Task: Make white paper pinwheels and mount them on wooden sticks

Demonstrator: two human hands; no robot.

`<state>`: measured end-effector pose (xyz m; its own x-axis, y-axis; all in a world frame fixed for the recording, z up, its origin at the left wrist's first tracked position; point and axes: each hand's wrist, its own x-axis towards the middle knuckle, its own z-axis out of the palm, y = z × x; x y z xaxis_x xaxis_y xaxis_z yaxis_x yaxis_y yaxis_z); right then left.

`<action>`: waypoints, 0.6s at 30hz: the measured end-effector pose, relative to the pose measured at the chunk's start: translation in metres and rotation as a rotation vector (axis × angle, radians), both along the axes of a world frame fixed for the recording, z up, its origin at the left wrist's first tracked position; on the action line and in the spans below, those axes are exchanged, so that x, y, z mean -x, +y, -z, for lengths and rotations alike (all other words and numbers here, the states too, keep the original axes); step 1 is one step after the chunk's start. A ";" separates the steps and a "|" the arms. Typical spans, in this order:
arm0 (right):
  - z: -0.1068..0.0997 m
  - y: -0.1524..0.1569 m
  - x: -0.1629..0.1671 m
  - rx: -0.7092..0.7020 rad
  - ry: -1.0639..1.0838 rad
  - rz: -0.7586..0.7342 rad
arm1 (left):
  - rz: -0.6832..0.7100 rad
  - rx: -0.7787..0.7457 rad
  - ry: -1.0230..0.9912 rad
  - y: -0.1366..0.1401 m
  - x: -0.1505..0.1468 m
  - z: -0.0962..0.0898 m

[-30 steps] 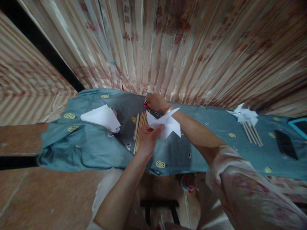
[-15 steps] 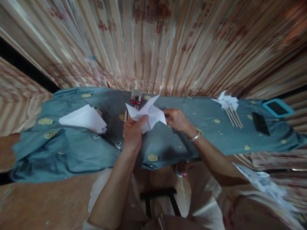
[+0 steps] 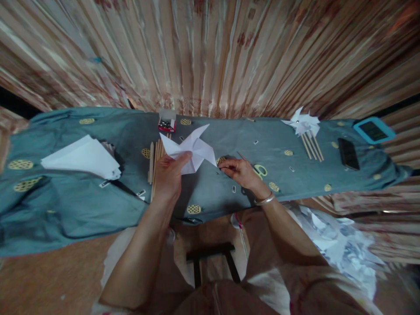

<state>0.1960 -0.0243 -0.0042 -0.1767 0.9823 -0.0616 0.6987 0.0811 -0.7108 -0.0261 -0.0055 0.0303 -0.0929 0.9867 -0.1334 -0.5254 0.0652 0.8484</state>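
Observation:
My left hand [image 3: 168, 177] pinches a white paper pinwheel [image 3: 200, 153] with its thumb over the middle. The pinwheel's blades are folded in and fan out above the cloth. To its right, my right hand [image 3: 241, 171] is low over the table, fingertips pressed together; what they hold is too small to make out. A thin stick-like thing [image 3: 241, 155] shows just above its knuckles. Scissors with yellow-green handles [image 3: 260, 170] lie partly behind this hand. Wooden sticks [image 3: 152, 162] lie beside my left hand, partly covered by it. A small red box of metal pins [image 3: 167, 123] stands behind them.
A stack of folded white paper [image 3: 82, 157] lies on the left of the blue-green tablecloth [image 3: 78, 210]. Finished pinwheels on sticks [image 3: 306, 124], a black phone [image 3: 348, 154] and a light-blue framed device [image 3: 374, 130] lie at the right. A pleated curtain [image 3: 210, 61] hangs behind.
My right hand has come away from the pinwheel's blade tip and sits lower, apart from it. The scissors now show beside it. The view has shifted, so the table things appear further left.

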 end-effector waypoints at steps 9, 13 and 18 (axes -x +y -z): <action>0.005 0.000 0.008 0.001 0.035 -0.029 | 0.015 0.066 0.051 -0.001 -0.009 0.007; 0.005 -0.001 0.006 -0.014 0.046 -0.093 | 0.019 0.096 0.079 -0.001 -0.010 0.008; 0.003 -0.007 0.007 -0.032 -0.022 -0.162 | 0.055 0.130 0.108 -0.002 -0.013 0.006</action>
